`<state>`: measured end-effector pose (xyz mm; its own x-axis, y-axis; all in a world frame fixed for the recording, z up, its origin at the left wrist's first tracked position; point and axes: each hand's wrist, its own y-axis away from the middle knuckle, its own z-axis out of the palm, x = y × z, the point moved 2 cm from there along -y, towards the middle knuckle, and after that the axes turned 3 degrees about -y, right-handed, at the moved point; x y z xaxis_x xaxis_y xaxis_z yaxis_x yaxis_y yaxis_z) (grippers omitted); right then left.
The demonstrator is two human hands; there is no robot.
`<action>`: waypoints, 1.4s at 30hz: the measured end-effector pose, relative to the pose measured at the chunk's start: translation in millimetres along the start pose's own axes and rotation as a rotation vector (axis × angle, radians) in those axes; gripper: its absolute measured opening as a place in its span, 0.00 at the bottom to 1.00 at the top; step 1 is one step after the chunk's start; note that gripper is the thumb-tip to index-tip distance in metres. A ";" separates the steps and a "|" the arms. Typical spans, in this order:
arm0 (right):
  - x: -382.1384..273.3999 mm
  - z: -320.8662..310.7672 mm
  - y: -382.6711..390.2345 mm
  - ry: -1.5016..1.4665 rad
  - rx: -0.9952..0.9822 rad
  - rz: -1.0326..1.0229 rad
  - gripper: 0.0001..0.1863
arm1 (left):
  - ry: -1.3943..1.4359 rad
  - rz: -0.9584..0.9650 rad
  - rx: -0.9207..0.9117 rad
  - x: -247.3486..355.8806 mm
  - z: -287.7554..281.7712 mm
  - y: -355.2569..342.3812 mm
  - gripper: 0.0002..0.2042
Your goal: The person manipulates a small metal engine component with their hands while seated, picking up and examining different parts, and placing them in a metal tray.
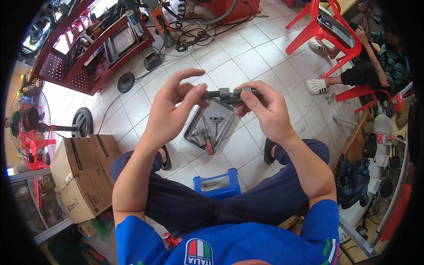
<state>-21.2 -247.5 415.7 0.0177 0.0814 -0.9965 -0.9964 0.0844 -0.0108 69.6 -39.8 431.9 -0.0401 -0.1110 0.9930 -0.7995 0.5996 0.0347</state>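
Observation:
Both hands are raised above the floor around a dark metal tool (224,93) with a threaded shaft and hex nuts, held horizontally. My left hand (182,102) pinches its left end between thumb and fingers, with the index finger raised. My right hand (259,104) grips the right end, thumb over the top. Below them a metal tray (191,134) on the tiled floor holds a red-handled screwdriver (209,145), a small T-shaped tool (216,123) and metal parts that are too small to make out.
A red tool cart (66,70) and cables stand ahead left. A pedestal fan (31,123) and cardboard boxes (81,176) are at my left. A seated person (382,62) is at the right by red chairs (340,35). A blue stool (215,179) lies between my legs.

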 end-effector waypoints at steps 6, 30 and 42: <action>0.4 0.0 -0.3 -0.021 0.008 0.019 0.16 | -0.216 0.293 0.074 3.3 4.4 0.0 0.18; -2.4 1.1 0.4 -0.021 0.014 0.025 0.16 | -0.137 0.185 0.030 -1.9 0.9 -0.9 0.20; -0.6 0.0 -0.4 0.009 0.013 0.007 0.17 | -0.233 0.268 0.065 4.8 3.5 0.5 0.20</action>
<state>-20.9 -247.5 416.3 0.0097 0.0729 -0.9973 -0.9954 0.0963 -0.0027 66.9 -42.8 436.3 -0.3828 -0.1390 0.9133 -0.7782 0.5813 -0.2377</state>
